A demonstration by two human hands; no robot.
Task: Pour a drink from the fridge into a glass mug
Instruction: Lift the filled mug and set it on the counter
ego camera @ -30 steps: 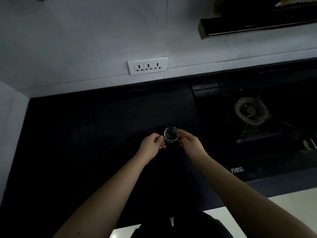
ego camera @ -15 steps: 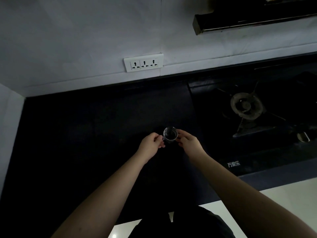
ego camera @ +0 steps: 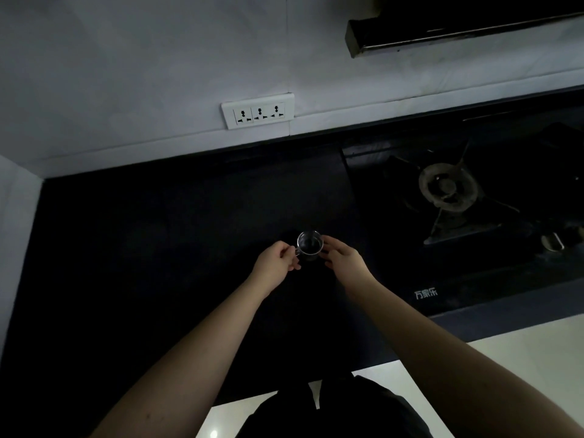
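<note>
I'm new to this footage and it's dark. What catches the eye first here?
Two bare hands, left hand and right hand, meet around a small glass mug at the middle of the black counter. A white socket strip stands out on the wall behind, and a gas burner sits to the right.
</note>
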